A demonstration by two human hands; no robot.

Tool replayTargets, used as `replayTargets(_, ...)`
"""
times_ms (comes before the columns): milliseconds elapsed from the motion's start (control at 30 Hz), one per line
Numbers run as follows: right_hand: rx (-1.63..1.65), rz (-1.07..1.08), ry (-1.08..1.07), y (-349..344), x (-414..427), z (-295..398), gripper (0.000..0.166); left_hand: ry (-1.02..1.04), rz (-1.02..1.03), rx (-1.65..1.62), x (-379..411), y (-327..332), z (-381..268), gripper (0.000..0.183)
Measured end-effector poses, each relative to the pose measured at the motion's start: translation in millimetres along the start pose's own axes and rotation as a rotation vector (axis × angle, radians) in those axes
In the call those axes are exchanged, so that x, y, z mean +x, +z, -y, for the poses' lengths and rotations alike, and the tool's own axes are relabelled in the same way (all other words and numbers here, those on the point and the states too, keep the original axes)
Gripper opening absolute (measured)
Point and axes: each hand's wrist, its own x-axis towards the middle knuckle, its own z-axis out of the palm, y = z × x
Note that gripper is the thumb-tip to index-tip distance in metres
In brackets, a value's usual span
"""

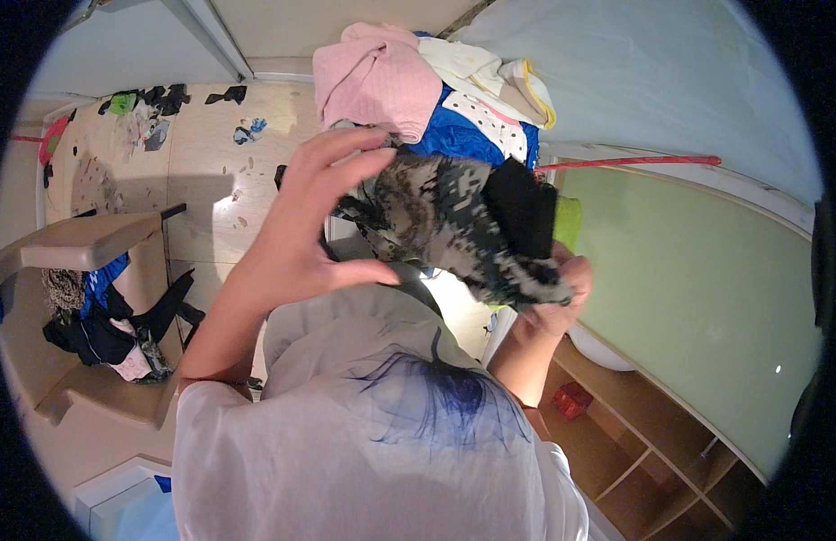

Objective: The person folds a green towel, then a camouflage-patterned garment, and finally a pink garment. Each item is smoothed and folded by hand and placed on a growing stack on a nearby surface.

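Observation:
A camouflage-print cloth garment (452, 209) with a black section (523, 206) stretches in front of me. My right hand (563, 287) grips its lower right end between thumb and fingers. At the garment's left end is my left hand (299, 223), thumb and fingers spread wide with nothing pinched between them. Its fingertips are close to the cloth's upper left edge; whether they touch cannot be told. Just beyond the garment lies a pile of clothing: a pink quilted piece (377, 88), a white piece with yellow trim (469, 64), a dotted white piece (489, 122) and blue fabric (452, 138).
To the left, a beige plastic chair (93, 247) bears a heap of mixed clothes (107, 335). Fabric scraps (147, 118) litter the pale floor (201, 142). A green-topped table (682, 270) stands at right, above wooden shelving (621, 433) with a red object (572, 400). A red rod (628, 162) lies behind.

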Motion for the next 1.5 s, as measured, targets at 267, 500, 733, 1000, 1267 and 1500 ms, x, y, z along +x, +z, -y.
replayTargets(267, -0.006, 0.397, 0.042, 26.5, 23.4, 3.3, 0.029, 0.12, 0.273, -0.019, -6.2, 20.8, -1.5, 0.038)
replayTargets(500, -0.153, 0.244, 0.406, 2.7, 19.2, 18.7, 0.034, 0.258, 0.031, -0.143, -22.7, 17.2, -11.6, 0.024)
replayTargets(733, -0.073, -0.004, 0.236, 3.6, 20.9, 6.5, 0.02, 0.157, 0.347, -0.27, -38.3, 13.4, -9.5, 0.011)
replayTargets(1000, 0.121, -0.348, -0.104, -2.3, 19.6, -8.5, 0.028, -0.008, 0.545, -0.335, -41.5, 12.6, -1.9, 0.021)
replayTargets(1267, 0.095, -0.481, -0.057, -34.3, 27.6, 15.5, 0.023, -0.794, -0.811, -0.838, -83.8, -5.2, 95.0, 0.015)
replayTargets(1500, -0.01, -0.547, -0.05, -38.8, 25.3, 1.3, 0.013, -0.693, -0.917, -0.671, -81.9, -8.9, 140.2, 0.033)
